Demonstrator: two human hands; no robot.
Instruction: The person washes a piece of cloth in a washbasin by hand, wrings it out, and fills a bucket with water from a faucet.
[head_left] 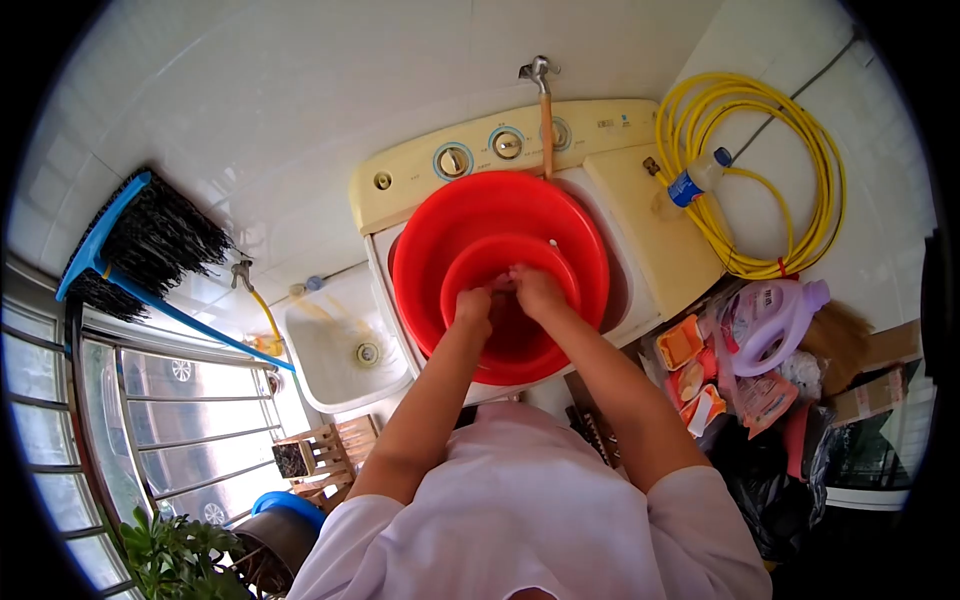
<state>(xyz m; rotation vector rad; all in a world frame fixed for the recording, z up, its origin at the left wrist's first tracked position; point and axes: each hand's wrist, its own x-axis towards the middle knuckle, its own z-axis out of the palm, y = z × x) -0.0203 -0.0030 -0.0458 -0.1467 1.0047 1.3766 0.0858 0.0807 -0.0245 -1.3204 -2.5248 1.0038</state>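
Note:
Both of my hands are inside a small red basin, which sits within a larger red basin. My left hand is curled closed at the left of the small basin. Close beside it, my right hand is closed too, its fingers meeting the left hand's fingers near the middle. What they hold, if anything, is too small and shaded to make out. A small whitish spot shows on the small basin's far rim. The large basin rests on top of a cream twin-tub washing machine.
A tap with a tan hose stands behind the basins. To the left are a white sink and a blue-headed broom. At right hang a coiled yellow hose and a plastic bottle, above a lilac detergent jug.

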